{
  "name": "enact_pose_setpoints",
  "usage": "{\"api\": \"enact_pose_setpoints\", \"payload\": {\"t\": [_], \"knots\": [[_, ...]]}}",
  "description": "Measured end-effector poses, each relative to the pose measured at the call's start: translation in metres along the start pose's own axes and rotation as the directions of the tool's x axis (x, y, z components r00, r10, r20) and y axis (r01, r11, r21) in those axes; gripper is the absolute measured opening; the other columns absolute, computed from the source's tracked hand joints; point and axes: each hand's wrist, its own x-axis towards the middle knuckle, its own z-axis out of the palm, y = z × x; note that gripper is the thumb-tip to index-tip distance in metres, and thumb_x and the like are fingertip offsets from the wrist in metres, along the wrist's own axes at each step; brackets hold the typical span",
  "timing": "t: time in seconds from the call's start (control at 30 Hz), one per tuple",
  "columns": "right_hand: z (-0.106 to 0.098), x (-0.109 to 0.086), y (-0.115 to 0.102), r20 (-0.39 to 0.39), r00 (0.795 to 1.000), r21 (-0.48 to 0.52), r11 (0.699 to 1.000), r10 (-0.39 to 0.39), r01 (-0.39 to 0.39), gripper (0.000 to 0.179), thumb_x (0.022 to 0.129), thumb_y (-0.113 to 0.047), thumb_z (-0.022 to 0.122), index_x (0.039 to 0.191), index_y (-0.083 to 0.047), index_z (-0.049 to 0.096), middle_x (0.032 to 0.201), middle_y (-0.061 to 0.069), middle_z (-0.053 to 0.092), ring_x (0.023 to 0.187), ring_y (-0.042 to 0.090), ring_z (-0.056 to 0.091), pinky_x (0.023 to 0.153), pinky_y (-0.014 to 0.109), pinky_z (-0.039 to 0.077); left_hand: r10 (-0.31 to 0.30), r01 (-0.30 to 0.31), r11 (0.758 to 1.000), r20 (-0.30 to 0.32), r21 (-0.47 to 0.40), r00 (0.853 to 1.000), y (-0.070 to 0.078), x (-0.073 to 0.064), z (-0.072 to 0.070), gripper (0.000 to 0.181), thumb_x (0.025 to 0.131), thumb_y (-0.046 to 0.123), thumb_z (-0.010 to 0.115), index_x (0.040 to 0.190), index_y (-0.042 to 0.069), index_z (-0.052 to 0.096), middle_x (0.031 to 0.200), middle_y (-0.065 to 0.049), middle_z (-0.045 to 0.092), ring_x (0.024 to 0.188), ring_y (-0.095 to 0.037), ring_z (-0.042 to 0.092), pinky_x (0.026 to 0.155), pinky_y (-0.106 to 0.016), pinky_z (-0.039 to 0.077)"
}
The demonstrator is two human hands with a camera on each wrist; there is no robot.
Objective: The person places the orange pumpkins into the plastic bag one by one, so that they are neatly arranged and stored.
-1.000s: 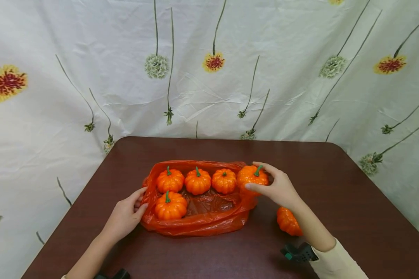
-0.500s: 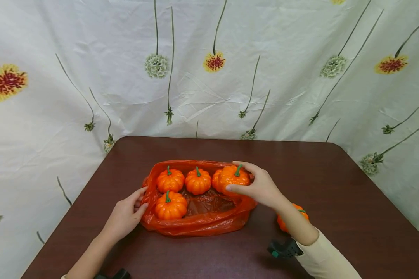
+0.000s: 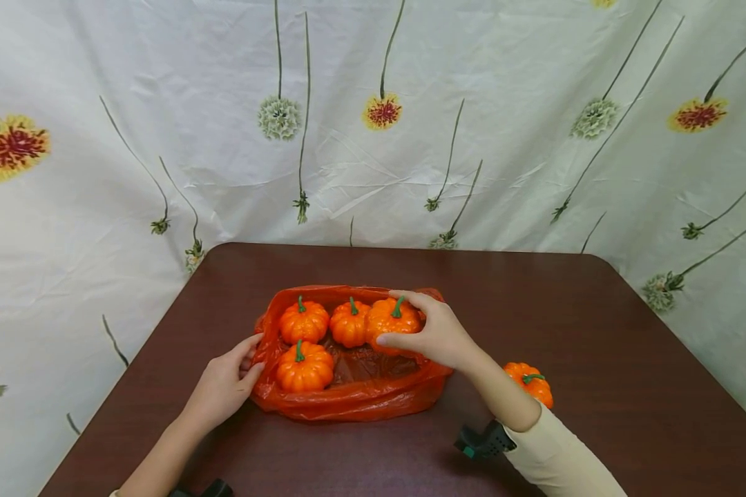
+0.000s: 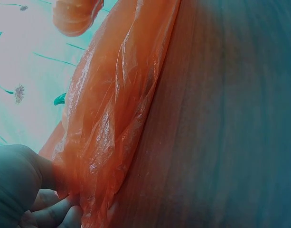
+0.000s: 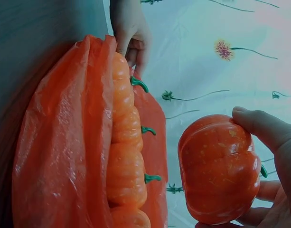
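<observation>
An orange-red plastic bag (image 3: 360,406) lies on the table with its mouth spread wide. Several small orange pumpkins with green stems sit inside, among them one at the back left (image 3: 303,324) and one at the front left (image 3: 304,373). My left hand (image 3: 222,386) pinches the bag's left rim between thumb and fingers. Over the bag's right half, my right hand (image 3: 443,337) grips another pumpkin (image 3: 388,323) by its sides. The right wrist view shows this held pumpkin (image 5: 219,171) above the bagged ones, apart from them. It hides a pumpkin behind it in the head view.
One more pumpkin (image 3: 534,383) lies tilted on the dark brown table (image 3: 572,310), right of the bag and partly behind my right forearm. A white cloth with printed flowers (image 3: 373,172) hangs behind the table's far edge.
My right hand has carried its pumpkin leftward, from the bag's right rim to over the bag's right half. The left hand has stayed at the left rim.
</observation>
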Motion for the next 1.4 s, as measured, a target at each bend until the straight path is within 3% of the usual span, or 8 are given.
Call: {"api": "enact_pose_setpoints", "payload": {"t": [0.37,0.63,0.9,1.4], "knots": [[0.027,0.006,0.003,0.055,0.998,0.008,1.000,0.020,-0.021,0.077,0.075,-0.041,0.084,0.139,-0.012,0.054,0.133,-0.001,0.055,0.106,0.015,0.058,0.088,0.035,0.051,0.004,-0.004,1.000,0.003,-0.004,1.000,0.000,0.001,0.001,0.045,0.087,0.001,0.068,0.130,-0.008,0.054,0.093,-0.011,0.063,0.078,-0.022,0.062,0.072,-0.042,0.055],[0.045,0.006,0.010,0.094,0.995,-0.112,0.994,0.029,-0.018,0.079,0.076,-0.049,0.080,0.139,-0.011,0.053,0.131,0.005,0.055,0.109,0.019,0.056,0.091,0.038,0.048,0.008,-0.008,1.000,0.004,-0.008,1.000,0.002,0.002,0.004,0.045,0.087,0.002,0.068,0.130,-0.007,0.054,0.093,-0.010,0.064,0.077,-0.021,0.062,0.071,-0.040,0.055],[0.062,0.003,0.021,0.116,0.993,-0.164,0.986,0.014,0.005,0.077,0.076,-0.047,0.081,0.137,-0.010,0.054,0.134,0.008,0.054,0.121,0.025,0.052,0.100,0.043,0.043,-0.004,0.004,1.000,0.009,-0.009,1.000,0.002,0.001,0.002,0.045,0.087,0.002,0.067,0.130,-0.007,0.054,0.093,-0.011,0.064,0.078,-0.021,0.061,0.072,-0.041,0.055],[0.076,0.000,0.032,0.138,0.990,-0.201,0.979,0.016,0.012,0.075,0.075,-0.053,0.078,0.135,-0.014,0.055,0.128,0.003,0.056,0.112,0.019,0.055,0.094,0.039,0.047,0.001,-0.001,1.000,0.004,-0.013,1.000,0.001,0.000,0.000,0.045,0.087,0.001,0.067,0.130,-0.008,0.054,0.094,-0.011,0.064,0.078,-0.022,0.062,0.072,-0.041,0.055]]}}
